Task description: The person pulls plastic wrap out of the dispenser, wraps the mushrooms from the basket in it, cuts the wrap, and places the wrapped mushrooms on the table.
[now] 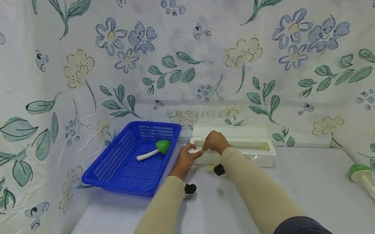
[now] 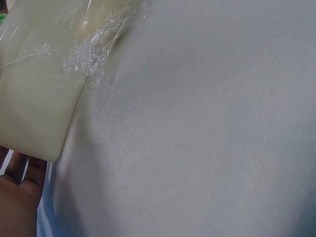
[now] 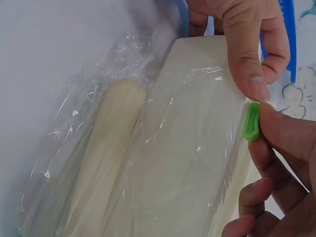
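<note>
A long white cling film box (image 1: 265, 159) lies at the back of the table, lid raised behind it. My left hand (image 1: 185, 158) grips the box's left end, thumb on its top front edge. With thumb and forefinger, my right hand (image 1: 215, 141) pinches a small green slide cutter (image 3: 252, 122) at that edge, right beside the left thumb. Clear film (image 3: 59, 133) hangs down over the front wall. Beneath the film, in front of the box, lies a cream rod with a rounded end (image 3: 108, 153), like a toy mushroom's stem; its other end is mostly hidden.
To the left stands a blue plastic basket (image 1: 116, 187) with a green-capped toy mushroom (image 1: 163, 147) inside. Another green-capped mushroom (image 1: 370, 187), shiny as if film-wrapped, lies at the table's right edge. A flower-printed sheet (image 1: 204, 81) hangs close behind the box.
</note>
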`<state>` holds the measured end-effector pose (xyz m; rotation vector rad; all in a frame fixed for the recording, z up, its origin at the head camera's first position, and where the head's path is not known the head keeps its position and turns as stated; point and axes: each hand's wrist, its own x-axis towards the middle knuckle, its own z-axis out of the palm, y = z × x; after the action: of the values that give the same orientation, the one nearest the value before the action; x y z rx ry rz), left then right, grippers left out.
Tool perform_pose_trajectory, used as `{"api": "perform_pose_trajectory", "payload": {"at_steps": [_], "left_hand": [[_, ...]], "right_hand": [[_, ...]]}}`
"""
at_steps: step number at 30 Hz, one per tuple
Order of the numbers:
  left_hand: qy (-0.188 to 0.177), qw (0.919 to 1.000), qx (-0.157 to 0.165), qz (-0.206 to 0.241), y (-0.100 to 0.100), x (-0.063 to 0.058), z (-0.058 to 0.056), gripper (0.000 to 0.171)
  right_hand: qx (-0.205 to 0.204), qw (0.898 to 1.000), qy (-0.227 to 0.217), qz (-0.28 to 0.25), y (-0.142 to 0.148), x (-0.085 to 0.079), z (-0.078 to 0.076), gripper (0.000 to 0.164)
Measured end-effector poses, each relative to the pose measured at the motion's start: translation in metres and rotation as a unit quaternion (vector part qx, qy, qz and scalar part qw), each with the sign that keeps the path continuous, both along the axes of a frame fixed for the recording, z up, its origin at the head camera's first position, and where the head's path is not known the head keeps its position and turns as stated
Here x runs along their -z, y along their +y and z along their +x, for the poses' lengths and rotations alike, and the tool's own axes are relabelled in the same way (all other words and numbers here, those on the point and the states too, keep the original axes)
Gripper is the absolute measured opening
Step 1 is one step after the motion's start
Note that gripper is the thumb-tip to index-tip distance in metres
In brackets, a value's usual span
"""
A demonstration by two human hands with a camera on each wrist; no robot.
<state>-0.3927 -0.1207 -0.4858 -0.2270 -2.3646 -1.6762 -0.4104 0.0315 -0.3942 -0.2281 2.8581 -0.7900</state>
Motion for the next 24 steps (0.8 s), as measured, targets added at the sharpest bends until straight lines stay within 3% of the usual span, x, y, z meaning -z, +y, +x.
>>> {"api": "perform_pose_trajectory", "payload": {"at_steps": [13,24], "left_hand": [[0.003,1.0000,-0.003,0.002,0.003,0.000,-0.002,0.026],[-0.011,0.9998,-0.015,-0.002,0.001,0.002,0.000,0.026]], "right_hand": [[0.015,1.000,-0.015,0.011,0.022,-0.002,0.000,0.023],[0.004,1.000,-0.012,0.005,0.039,-0.003,0.006,0.022]]}}
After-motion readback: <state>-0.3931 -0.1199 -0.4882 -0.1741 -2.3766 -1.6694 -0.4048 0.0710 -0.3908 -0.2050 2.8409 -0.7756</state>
